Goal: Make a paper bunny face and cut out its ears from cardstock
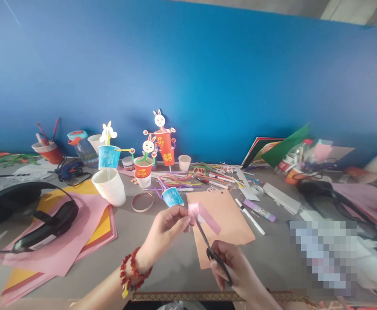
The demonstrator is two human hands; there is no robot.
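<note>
While the pink strip runs rightward from the left hand's closed thumb and forefinger, the right hand curls around the black scissors, its fingers at the handles and the blade tips just beside the left fingertips. Peach paper extends right of those fingertips; a blue cup sits just beyond them. Grey tabletop spreads leftward, its patterned edge nearer than both hands.
</note>
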